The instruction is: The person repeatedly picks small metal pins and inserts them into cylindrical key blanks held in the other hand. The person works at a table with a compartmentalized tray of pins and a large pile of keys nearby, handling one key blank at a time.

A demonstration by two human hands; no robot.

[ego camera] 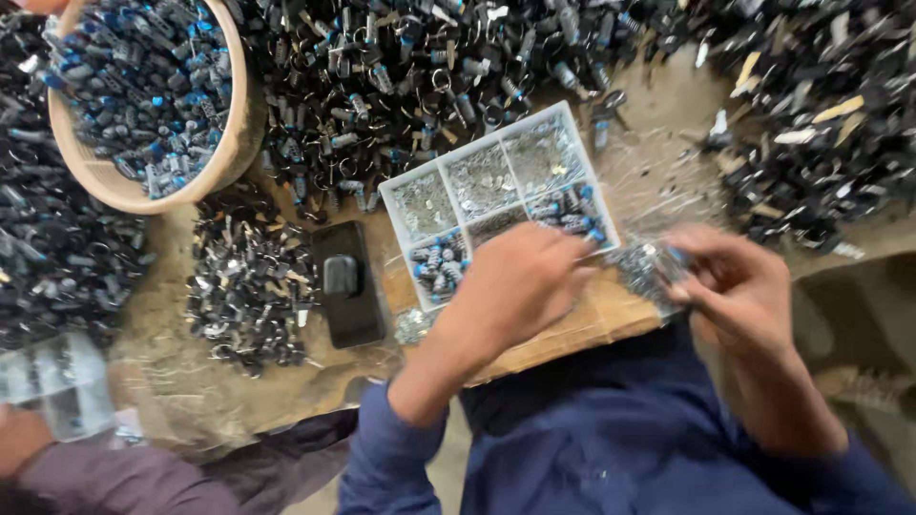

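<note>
The left hand [515, 286] lies curled over the tray [496, 205] of small parts – its grip hidden – while the right hand [739, 286] pinches a blurred part [649, 267] just right of it, black piles [382, 76] beyond.

Soft, even daylight, moderately bright, with no hard shadows. Strong motion blur over both bare hands [515, 286] and the whole lower left corner. Small glints of glare on the heaps of dark metal parts [401, 76]. Sharper in the white divided plastic tray [496, 143]; smeared toward the edges.
</note>
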